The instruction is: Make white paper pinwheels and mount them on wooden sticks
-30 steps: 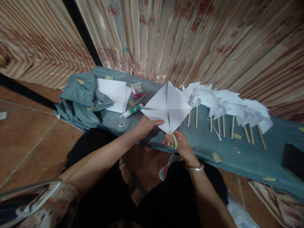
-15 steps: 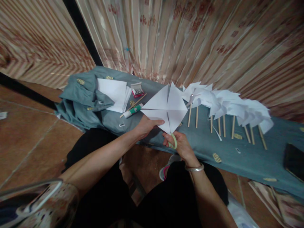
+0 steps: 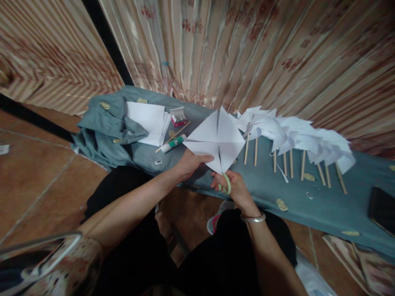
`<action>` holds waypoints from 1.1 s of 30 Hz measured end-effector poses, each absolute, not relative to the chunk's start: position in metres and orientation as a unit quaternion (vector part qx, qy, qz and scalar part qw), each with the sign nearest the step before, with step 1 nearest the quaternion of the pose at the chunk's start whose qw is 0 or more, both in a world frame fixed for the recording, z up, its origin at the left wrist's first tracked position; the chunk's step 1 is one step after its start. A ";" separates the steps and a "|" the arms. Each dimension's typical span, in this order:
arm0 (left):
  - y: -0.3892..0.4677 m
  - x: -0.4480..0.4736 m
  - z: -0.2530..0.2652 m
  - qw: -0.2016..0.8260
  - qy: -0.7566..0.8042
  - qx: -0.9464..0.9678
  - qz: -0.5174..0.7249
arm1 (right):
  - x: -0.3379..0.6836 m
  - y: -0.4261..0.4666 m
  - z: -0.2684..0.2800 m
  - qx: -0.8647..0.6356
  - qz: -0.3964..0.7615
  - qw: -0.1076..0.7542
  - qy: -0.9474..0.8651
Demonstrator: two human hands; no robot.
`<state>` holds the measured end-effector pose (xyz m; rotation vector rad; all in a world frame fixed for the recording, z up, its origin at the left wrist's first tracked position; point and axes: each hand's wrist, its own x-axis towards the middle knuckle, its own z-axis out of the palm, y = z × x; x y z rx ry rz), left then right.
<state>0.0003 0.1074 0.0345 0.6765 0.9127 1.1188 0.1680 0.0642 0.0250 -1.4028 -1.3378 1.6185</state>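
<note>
A white square of paper (image 3: 203, 129), turned like a diamond, has slits running from its corners toward the middle. My left hand (image 3: 191, 163) pinches its lower left edge, thumb on top. Around the green handles of a pair of scissors (image 3: 227, 184) my right hand (image 3: 233, 185) is closed, just below the paper's bottom corner. The scissors' blades are hidden by the paper and fingers. To the right lies a row of white paper pinwheels (image 3: 293, 133) on wooden sticks.
Left of the paper are a stack of white sheets (image 3: 146, 121), a glue stick (image 3: 173, 144), a wooden stick (image 3: 185, 126) and a small box of pins (image 3: 178, 118). A dark phone (image 3: 382, 209) lies at the right on the grey-green cloth (image 3: 247, 189). Behind hangs a pleated curtain (image 3: 216, 53).
The right half of the paper has shifted very slightly outward. Both hands keep nearly the same places and grips.
</note>
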 end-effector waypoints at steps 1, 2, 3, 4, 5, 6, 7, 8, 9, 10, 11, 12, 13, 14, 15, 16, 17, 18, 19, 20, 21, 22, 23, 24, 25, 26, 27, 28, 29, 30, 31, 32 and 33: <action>0.108 0.000 0.034 0.701 0.413 0.303 0.497 | 0.169 0.064 0.025 -0.527 0.610 0.305 -0.507; 0.109 -0.001 0.035 0.701 0.416 0.301 0.494 | 0.170 0.063 0.025 -0.526 0.612 0.303 -0.507; 0.110 -0.002 0.035 0.701 0.418 0.299 0.495 | 0.171 0.063 0.025 -0.524 0.617 0.299 -0.505; 0.112 -0.003 0.036 0.699 0.418 0.296 0.499 | 0.171 0.063 0.026 -0.521 0.625 0.293 -0.502; 0.114 -0.004 0.037 0.695 0.418 0.292 0.506 | 0.171 0.063 0.028 -0.517 0.636 0.284 -0.498; 0.116 -0.006 0.038 0.691 0.416 0.290 0.515 | 0.172 0.063 0.030 -0.512 0.647 0.275 -0.493; 0.118 -0.007 0.040 0.687 0.415 0.289 0.522 | 0.172 0.062 0.032 -0.506 0.657 0.266 -0.491; 0.120 -0.009 0.041 0.682 0.414 0.288 0.529 | 0.172 0.062 0.035 -0.501 0.664 0.256 -0.492; 0.122 -0.011 0.043 0.678 0.414 0.288 0.535 | 0.174 0.062 0.037 -0.496 0.669 0.244 -0.496; 0.124 -0.012 0.044 0.672 0.415 0.288 0.542 | 0.175 0.061 0.040 -0.492 0.672 0.231 -0.503; 0.126 -0.014 0.046 0.666 0.416 0.286 0.549 | 0.178 0.061 0.042 -0.488 0.673 0.218 -0.511; 0.128 -0.017 0.047 0.659 0.417 0.284 0.558 | 0.181 0.060 0.044 -0.483 0.674 0.206 -0.520; 0.130 -0.019 0.048 0.653 0.417 0.282 0.567 | 0.185 0.060 0.046 -0.477 0.675 0.194 -0.528; 0.131 -0.020 0.050 0.647 0.416 0.280 0.575 | 0.189 0.059 0.048 -0.470 0.678 0.184 -0.535; 0.132 -0.022 0.051 0.643 0.416 0.279 0.580 | 0.193 0.058 0.049 -0.463 0.682 0.177 -0.538; 0.132 -0.024 0.051 0.640 0.415 0.279 0.583 | 0.197 0.058 0.050 -0.458 0.685 0.174 -0.539; 0.132 -0.025 0.052 0.639 0.413 0.281 0.585 | 0.201 0.058 0.051 -0.458 0.685 0.180 -0.538; 0.132 -0.026 0.053 0.639 0.410 0.284 0.586 | 0.205 0.058 0.050 -0.463 0.679 0.197 -0.533; 0.132 -0.027 0.053 0.642 0.406 0.287 0.583 | 0.208 0.058 0.049 -0.475 0.668 0.228 -0.526; 0.131 -0.027 0.053 0.648 0.401 0.292 0.578 | 0.210 0.060 0.048 -0.491 0.648 0.271 -0.516; 0.130 -0.027 0.053 0.657 0.397 0.296 0.568 | 0.213 0.061 0.045 -0.511 0.620 0.321 -0.501; 0.129 -0.027 0.053 0.668 0.394 0.302 0.555 | 0.215 0.064 0.043 -0.533 0.585 0.374 -0.484; 0.127 -0.027 0.052 0.680 0.390 0.307 0.539 | 0.217 0.067 0.040 -0.553 0.545 0.422 -0.467; 0.125 -0.027 0.051 0.693 0.387 0.311 0.523 | 0.219 0.070 0.037 -0.571 0.506 0.462 -0.452; 0.124 -0.026 0.051 0.703 0.383 0.314 0.509 | 0.221 0.073 0.035 -0.584 0.471 0.492 -0.442; 0.122 -0.025 0.050 0.713 0.380 0.316 0.497 | 0.223 0.076 0.033 -0.592 0.442 0.514 -0.436; 0.120 -0.024 0.049 0.722 0.376 0.318 0.486 | 0.225 0.079 0.032 -0.596 0.421 0.528 -0.435; 0.118 -0.022 0.048 0.731 0.373 0.320 0.474 | 0.226 0.082 0.032 -0.597 0.407 0.536 -0.437; 0.116 -0.021 0.047 0.739 0.371 0.322 0.462 | 0.226 0.084 0.032 -0.598 0.401 0.538 -0.438; 0.115 -0.019 0.047 0.746 0.370 0.324 0.449 | 0.226 0.086 0.033 -0.599 0.400 0.536 -0.439; 0.113 -0.018 0.046 0.752 0.370 0.326 0.438 | 0.225 0.088 0.034 -0.600 0.405 0.530 -0.441; 0.112 -0.016 0.045 0.756 0.371 0.328 0.429 | 0.224 0.089 0.035 -0.601 0.413 0.520 -0.445; 0.110 -0.015 0.045 0.758 0.373 0.330 0.422 | 0.223 0.089 0.036 -0.599 0.423 0.509 -0.450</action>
